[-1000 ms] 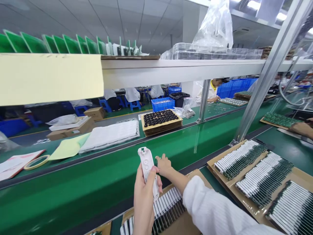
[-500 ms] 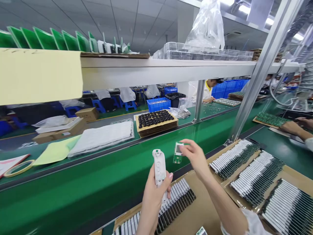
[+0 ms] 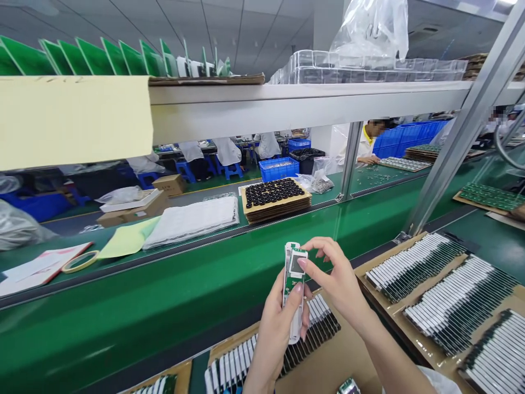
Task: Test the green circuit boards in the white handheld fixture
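My left hand point(image 3: 275, 320) is wrapped round a long white plastic housing point(image 3: 295, 332), which stands nearly upright in front of me. A green circuit board point(image 3: 289, 284) with a small grey display point(image 3: 296, 265) lies over the housing's upper half. My left thumb rests on the lower end of the board. My right hand point(image 3: 338, 279) grips the board's upper part, thumb on the display and fingertips at its top right edge. Whether the board is fully seated cannot be seen. Below my hands is a row of white-and-black pieces point(image 3: 315, 334).
More rows of white-and-black pieces point(image 3: 443, 306) lie on cardboard at the right. Beyond the green belt point(image 3: 143, 312) are a stack of trays with black round parts point(image 3: 274, 200), white sheets point(image 3: 192, 221) and a tape roll point(image 3: 80, 261). A metal post point(image 3: 451, 126) rises at right.
My right hand has brought the circuit board left onto the white housing, which was bare before. My left thumb now presses on the board. The view has shifted slightly.
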Available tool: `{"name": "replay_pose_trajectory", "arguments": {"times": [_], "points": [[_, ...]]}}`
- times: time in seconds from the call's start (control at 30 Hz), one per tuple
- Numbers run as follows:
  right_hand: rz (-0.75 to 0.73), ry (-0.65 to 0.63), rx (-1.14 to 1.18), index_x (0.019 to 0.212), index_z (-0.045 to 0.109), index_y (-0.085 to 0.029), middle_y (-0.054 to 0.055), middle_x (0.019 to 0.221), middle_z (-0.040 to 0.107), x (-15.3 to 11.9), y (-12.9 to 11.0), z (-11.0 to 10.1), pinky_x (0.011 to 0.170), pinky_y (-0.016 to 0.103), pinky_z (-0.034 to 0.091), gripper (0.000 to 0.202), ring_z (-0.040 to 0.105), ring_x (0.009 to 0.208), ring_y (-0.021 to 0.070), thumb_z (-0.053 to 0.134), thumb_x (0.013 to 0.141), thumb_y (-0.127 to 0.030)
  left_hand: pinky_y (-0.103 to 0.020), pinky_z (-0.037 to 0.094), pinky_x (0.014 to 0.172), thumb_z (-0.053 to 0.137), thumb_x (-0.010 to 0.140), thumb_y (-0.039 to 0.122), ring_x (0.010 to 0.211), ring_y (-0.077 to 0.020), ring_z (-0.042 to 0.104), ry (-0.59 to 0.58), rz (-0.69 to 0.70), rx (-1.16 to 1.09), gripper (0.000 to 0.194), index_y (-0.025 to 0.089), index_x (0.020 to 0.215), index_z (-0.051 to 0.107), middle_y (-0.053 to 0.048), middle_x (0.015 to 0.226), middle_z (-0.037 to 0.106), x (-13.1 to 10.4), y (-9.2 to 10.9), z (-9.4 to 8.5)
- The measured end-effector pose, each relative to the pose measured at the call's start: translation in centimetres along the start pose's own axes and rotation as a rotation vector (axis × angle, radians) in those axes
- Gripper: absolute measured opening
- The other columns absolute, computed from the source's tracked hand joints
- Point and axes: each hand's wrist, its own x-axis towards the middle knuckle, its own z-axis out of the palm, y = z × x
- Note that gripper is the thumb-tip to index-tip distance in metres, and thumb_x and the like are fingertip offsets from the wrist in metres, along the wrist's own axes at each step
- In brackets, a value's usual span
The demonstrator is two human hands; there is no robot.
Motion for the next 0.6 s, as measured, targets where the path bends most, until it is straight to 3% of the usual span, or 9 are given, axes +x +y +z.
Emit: {"name": "replay_pose_trajectory", "arguments": {"times": [0.2,0.4,0.6], "points": [[-0.135,-0.010,-0.284,0.105,0.062,-0.029,0.004,0.119,0.049,-0.2,0.1,-0.7,0.099,0.043,0.036,0.022,0.044,0.116,0.0233,0.060,0.085,-0.038,-0.017,0.041,0.038,0.045,0.095,0.041,0.047,-0.0081,0.044,-0.010,0.036,0.004,0.045,0.023,0.135,0.035,-0.001,0.081,0.051,-0.4,0.0,0.3],[-0.119,-0.133,-0.257,0.122,0.050,-0.039,0.000,0.133,0.043,-1.0,-1.0,-1.4,0.105,0.041,0.037,0.039,0.037,0.126,0.0203,0.061,0.085,-0.037,-0.015,0.037,0.035,0.044,0.095,0.041,0.044,-0.0067,0.041,0.055,0.054,0.001,0.038,0.024,0.128,0.040,0.001,0.077,0.049,-0.8,0.3,1.1],[-0.102,-0.152,-0.163,0.123,0.050,-0.040,-0.001,0.133,0.043,-1.2,-1.8,-2.1,0.106,0.040,0.037,0.039,0.039,0.127,0.0188,0.061,0.085,-0.037,-0.015,0.038,0.035,0.045,0.095,0.040,0.043,-0.0071,0.041,0.073,0.063,-0.056,0.038,0.023,0.128,0.038,0.003,0.071,0.048,-1.3,0.4,2.1]]}}
